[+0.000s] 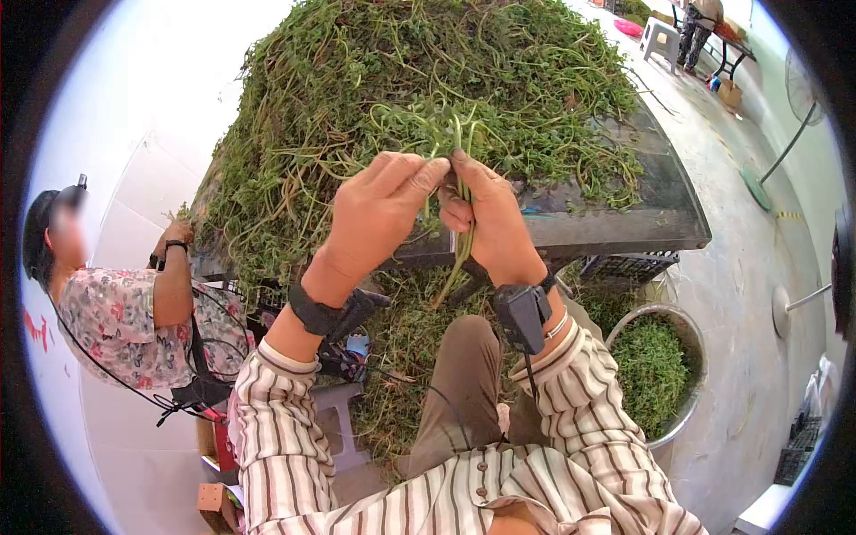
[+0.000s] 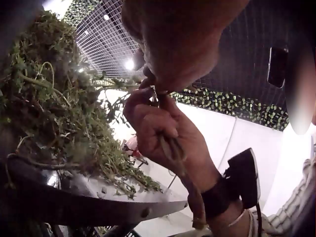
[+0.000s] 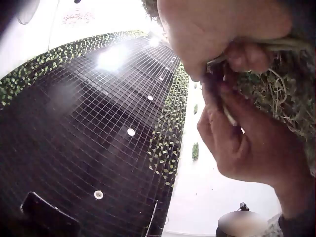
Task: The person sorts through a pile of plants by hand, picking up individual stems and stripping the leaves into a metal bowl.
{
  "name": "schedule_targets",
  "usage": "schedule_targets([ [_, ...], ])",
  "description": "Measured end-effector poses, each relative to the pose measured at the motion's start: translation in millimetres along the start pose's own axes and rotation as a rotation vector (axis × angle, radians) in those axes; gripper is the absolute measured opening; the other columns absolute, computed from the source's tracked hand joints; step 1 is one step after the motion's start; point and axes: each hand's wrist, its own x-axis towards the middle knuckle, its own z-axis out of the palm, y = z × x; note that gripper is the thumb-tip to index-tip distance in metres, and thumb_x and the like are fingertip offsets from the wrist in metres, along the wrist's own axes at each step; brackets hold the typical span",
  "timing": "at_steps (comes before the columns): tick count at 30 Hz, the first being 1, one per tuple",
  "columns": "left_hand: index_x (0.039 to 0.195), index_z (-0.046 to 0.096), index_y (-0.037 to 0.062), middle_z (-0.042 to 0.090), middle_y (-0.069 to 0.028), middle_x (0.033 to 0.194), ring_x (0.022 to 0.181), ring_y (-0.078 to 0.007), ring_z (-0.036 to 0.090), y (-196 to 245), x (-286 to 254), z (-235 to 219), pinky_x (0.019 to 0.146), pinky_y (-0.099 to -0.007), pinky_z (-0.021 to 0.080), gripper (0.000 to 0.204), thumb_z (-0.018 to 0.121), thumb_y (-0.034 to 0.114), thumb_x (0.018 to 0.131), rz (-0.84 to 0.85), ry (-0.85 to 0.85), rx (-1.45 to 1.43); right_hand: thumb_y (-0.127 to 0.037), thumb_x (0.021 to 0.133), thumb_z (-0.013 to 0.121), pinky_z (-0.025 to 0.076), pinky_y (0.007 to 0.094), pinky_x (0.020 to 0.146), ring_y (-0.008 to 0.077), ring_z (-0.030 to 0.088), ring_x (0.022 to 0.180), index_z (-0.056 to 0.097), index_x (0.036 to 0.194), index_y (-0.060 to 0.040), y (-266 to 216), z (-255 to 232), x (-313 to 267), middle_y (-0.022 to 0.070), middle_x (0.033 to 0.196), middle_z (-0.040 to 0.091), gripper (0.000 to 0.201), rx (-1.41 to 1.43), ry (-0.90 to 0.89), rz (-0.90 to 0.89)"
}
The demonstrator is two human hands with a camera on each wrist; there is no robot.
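In the head view, my right hand (image 1: 490, 218) grips a small bunch of green stems (image 1: 462, 250), whose bare ends hang below the fingers. Close against it, thumb tip by thumb tip, my left hand (image 1: 374, 218) pinches a leafy stem (image 1: 436, 150) from the same greens. The left wrist view shows the stem ends (image 2: 180, 168) coming out under the curled right fingers (image 2: 153, 126). Seen from the right wrist, a stem (image 3: 229, 116) passes between the left thumb and forefinger. Behind both hands a large heap of leafy greens (image 1: 419, 62) covers the table.
The dark table's front edge (image 1: 624, 234) lies just beyond the hands. At right on the floor stands a round metal basin (image 1: 702, 357) of greens. More stems (image 1: 397, 401) lie under the table by my knees. Another person (image 1: 134, 312) works at the heap's left side.
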Motion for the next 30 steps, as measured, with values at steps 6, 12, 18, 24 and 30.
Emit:
schedule_targets([
  [6, 0.099, 0.063, 0.0045, 0.056, -0.0033, 0.084, 0.08, -0.0184, 0.058, 8, -5, 5, 0.065, -0.0283, 0.051, 0.037, 0.061, 0.004, 0.061, 0.077, -0.06, -0.002, -0.019, 0.089, 0.053, 0.028, 0.0205, 0.04, 0.0041, 0.035, 0.045, 0.055, 0.087, -0.0053, -4, 1, -2, -0.0019, 0.067, 0.048, 0.014, -0.015, 0.009, 0.037],
  [12, 0.1, 0.063, 0.007, 0.057, -0.0031, 0.087, 0.078, -0.0191, 0.059, 15, -12, 4, 0.062, -0.0289, 0.051, 0.036, 0.061, 0.003, 0.064, 0.032, -0.081, -0.144, -0.017, 0.088, 0.054, 0.027, 0.0208, 0.037, 0.0039, 0.035, 0.041, 0.055, 0.085, -0.007, -7, 3, -5, -0.0059, 0.057, 0.043, 0.01, -0.097, 0.044, 0.039],
  [18, 0.102, 0.059, 0.0065, 0.058, -0.0069, 0.095, 0.073, -0.0239, 0.062, 14, -8, -2, 0.058, -0.0319, 0.051, 0.028, 0.061, 0.002, 0.074, -0.268, 0.012, -0.257, -0.015, 0.089, 0.053, 0.026, 0.0205, 0.036, 0.0038, 0.033, 0.04, 0.054, 0.085, -0.008, -3, 8, -3, -0.0051, 0.055, 0.041, 0.008, -0.084, 0.124, -0.008],
  [24, 0.104, 0.056, 0.0053, 0.058, -0.0093, 0.101, 0.071, -0.0227, 0.063, 11, -11, 6, 0.056, -0.032, 0.051, 0.025, 0.061, 0.007, 0.08, -0.444, -0.05, -0.358, -0.015, 0.089, 0.052, 0.027, 0.0195, 0.036, 0.0029, 0.034, 0.041, 0.057, 0.089, -0.008, 2, 6, -1, -0.0047, 0.058, 0.045, 0.008, -0.206, 0.122, -0.067],
  [30, 0.104, 0.058, 0.0009, 0.052, -0.0081, 0.078, 0.056, -0.0173, 0.05, 8, 2, -6, 0.051, -0.0275, 0.041, 0.027, 0.063, 0.01, 0.078, -0.615, -0.055, -0.414, -0.016, 0.088, 0.055, 0.028, 0.0187, 0.039, 0.0023, 0.037, 0.044, 0.059, 0.09, -0.0057, 6, 5, -2, -0.001, 0.066, 0.054, 0.011, -0.327, 0.025, -0.014],
])
